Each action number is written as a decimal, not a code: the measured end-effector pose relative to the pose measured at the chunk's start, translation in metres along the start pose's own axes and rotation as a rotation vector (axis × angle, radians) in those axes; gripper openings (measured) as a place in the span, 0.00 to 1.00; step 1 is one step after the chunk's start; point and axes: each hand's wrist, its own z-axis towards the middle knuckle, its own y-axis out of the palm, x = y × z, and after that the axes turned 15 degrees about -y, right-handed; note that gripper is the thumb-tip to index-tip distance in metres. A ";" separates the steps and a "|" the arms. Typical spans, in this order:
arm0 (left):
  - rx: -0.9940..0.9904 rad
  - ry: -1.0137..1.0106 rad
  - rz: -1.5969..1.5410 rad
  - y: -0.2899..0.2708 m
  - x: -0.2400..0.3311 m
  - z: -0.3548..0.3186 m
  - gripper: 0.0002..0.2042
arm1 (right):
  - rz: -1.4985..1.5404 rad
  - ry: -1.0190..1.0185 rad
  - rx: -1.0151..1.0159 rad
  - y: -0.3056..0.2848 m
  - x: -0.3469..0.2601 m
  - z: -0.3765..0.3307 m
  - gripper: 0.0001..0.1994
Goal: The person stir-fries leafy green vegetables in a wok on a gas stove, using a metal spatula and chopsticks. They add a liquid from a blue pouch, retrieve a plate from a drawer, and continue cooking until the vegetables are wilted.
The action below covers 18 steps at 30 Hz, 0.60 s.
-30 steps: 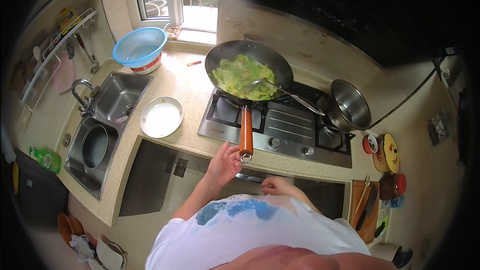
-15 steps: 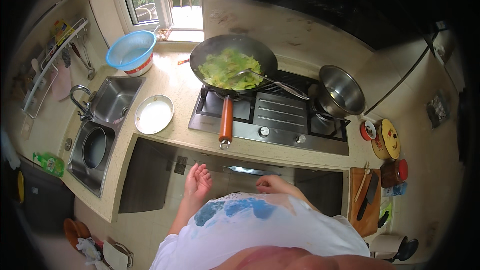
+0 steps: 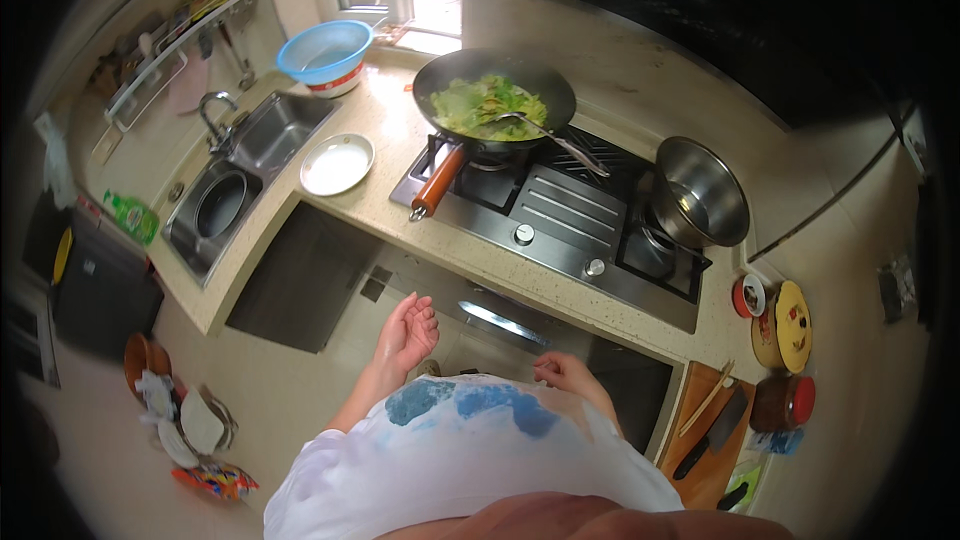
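My left hand (image 3: 408, 333) hangs in front of the counter, palm turned up, its fingers loosely bent and nothing in it. My right hand (image 3: 567, 372) is held near my waist, back upward, fingers slightly curled, with no object visible in it. Both are away from the counter. On the stove's left burner stands a dark wok (image 3: 440, 68) holding chopped green leafy vegetables (image 3: 480, 105). A metal spatula (image 3: 575, 152) rests in it, its handle over the rim. The wok's orange-brown handle (image 3: 438, 182) points toward the counter's front edge.
A steel pot (image 3: 700, 190) sits at the stove's right. Left of the stove are a white plate (image 3: 337, 164), a blue basin (image 3: 325, 48) and a double sink (image 3: 285, 130). A cutting board (image 3: 700, 390) at right bears a knife (image 3: 712, 435) and chopsticks (image 3: 708, 398). Bags (image 3: 215, 480) lie on the floor.
The view has turned, so the counter appears tilted and the stove higher. The wok's handle now points more to the left in view. My hands keep nearly the same pose and hold nothing.
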 end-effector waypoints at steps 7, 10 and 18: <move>0.106 0.102 -0.026 -0.011 -0.037 -0.022 0.12 | 0.010 0.070 -0.106 -0.005 0.001 -0.001 0.09; 0.135 0.152 -0.031 -0.011 -0.056 -0.034 0.12 | 0.121 -0.006 -0.175 0.000 0.011 0.003 0.10; 0.198 0.263 -0.074 -0.013 -0.069 -0.057 0.11 | 0.122 -0.084 -0.253 0.001 0.017 0.023 0.08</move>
